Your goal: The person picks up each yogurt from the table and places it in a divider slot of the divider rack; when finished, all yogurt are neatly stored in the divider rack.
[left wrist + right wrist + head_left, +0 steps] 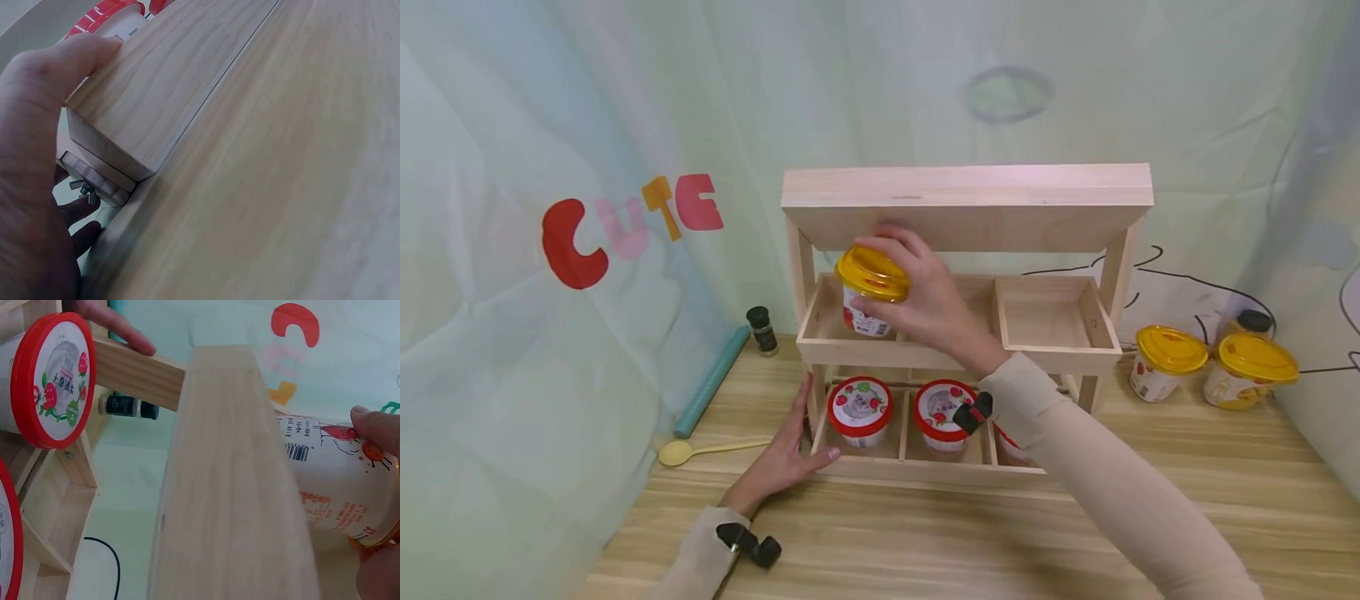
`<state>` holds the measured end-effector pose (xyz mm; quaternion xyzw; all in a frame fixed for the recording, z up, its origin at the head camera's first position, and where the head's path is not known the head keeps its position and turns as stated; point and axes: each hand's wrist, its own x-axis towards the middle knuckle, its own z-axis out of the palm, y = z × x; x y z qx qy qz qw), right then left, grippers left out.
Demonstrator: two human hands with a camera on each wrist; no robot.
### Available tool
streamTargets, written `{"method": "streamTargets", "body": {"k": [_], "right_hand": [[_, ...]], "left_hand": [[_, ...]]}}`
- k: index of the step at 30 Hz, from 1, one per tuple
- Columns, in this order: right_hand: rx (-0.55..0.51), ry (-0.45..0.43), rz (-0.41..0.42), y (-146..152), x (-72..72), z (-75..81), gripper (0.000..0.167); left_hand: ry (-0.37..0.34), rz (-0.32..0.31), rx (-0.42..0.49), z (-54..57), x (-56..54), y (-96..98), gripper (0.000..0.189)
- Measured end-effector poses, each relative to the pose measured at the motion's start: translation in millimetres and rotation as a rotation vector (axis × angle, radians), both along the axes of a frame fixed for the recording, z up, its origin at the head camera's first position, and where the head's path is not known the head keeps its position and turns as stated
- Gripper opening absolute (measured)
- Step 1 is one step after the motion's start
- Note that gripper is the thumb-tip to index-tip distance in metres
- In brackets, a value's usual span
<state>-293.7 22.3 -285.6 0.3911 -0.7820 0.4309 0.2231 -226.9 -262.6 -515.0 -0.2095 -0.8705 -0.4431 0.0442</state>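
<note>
My right hand (917, 287) grips a white cup with a yellow lid (871, 312) from above, in the left part of the upper tier of a wooden rack (958, 358). In the right wrist view the printed side of this cup (337, 481) shows between thumb and fingers. My left hand (786, 450) holds the rack's lower left corner. Its thumb lies over the front board (156, 87) and its fingers are at the side, near a wing nut (86, 189). Red-lidded cups (861, 408) sit in the lower tier's compartments; my right forearm partly hides one at the right.
Two yellow-lidded cups (1168, 350) stand right of the rack, with a black-capped jar (1253, 322) behind. On the left lie a yellow spoon (676, 453) and a teal roll (711, 383); a small black-capped bottle (762, 332) stands near them. A top board (966, 187) overhangs the upper tier.
</note>
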Motion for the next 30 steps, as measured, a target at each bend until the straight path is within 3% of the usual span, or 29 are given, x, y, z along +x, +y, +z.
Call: {"method": "streamTargets", "body": {"k": [7,15,21,30], "right_hand": [[0.095,-0.013,-0.013,-11,-11.0,-11.1,0.065],[0.180,0.023,-0.011,-26,-16.5,-13.6,0.065],[0.198,0.037,0.013,-32,-17.5,-13.2,0.064],[0.202,0.094,-0.003,-33,-20.1,-14.6,0.074]], "left_hand": [[-0.017,0.008,-0.006,-0.2,1.2,-0.3,0.128],[-0.033,0.016,-0.004,-0.2,1.8,-0.9,0.128],[0.027,-0.007,-0.010,-0.8,0.0,-2.1,0.129],[0.015,-0.012,-0.005,2.1,1.0,-1.0,0.129]]}}
